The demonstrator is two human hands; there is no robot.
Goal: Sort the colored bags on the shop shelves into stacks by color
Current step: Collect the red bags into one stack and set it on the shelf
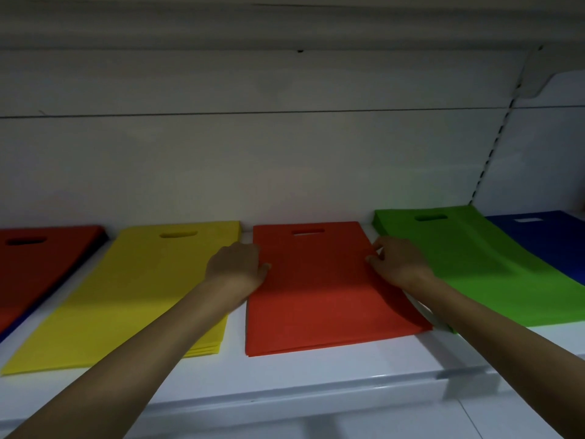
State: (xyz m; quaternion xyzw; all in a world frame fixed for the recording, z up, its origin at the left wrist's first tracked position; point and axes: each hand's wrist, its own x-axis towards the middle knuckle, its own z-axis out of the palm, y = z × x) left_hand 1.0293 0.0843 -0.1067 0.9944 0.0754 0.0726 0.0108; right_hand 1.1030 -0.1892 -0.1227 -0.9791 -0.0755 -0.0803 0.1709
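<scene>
An orange-red stack of bags (323,299) lies flat in the middle of the white shelf (285,378). My left hand (235,267) holds its left edge, fingers curled under and thumb on top. At the stack's right edge my right hand (397,264) pinches it the same way. Left of it lies a yellow stack (133,289), and further left a red bag (34,261) rests on a dark blue one. A green stack (484,267) sits to the right, partly over a blue stack (547,242).
The shelf's back wall (285,160) rises just behind the bags, with an upper shelf close overhead. A slotted upright (493,144) stands at the right. The shelf's front lip runs below the stacks.
</scene>
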